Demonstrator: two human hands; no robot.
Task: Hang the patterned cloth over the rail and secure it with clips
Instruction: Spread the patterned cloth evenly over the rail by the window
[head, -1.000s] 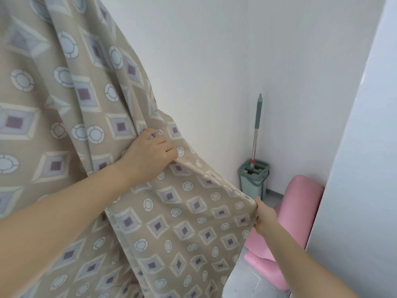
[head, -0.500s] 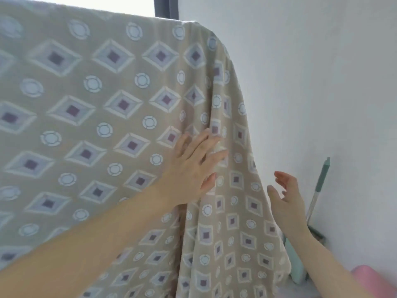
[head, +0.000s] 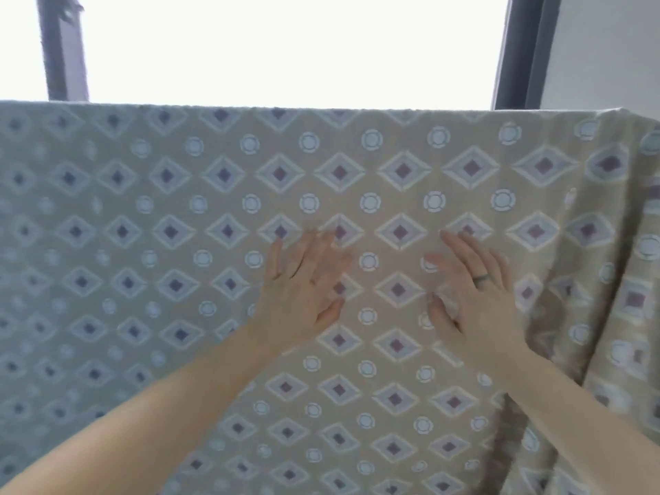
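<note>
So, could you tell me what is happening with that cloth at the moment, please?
A person is hanging the patterned cloth, which is draped over a rail in front of a bright window. The left hand and the right hand lie open and flat against its front, fingers spread, apparently smoothing it. The cloth bunches into folds at the right end. No clips are visible.

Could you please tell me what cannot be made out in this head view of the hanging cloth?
- Rail: wholly covered by the patterned cloth draped over it.
- Clips: none in view; cannot tell whether any are attached.
- Fingertips of the left hand and right hand: motion-blurred.
- Cloth's lower hem: cut off by the bottom edge.
- Outside the window: overexposed white.
</note>
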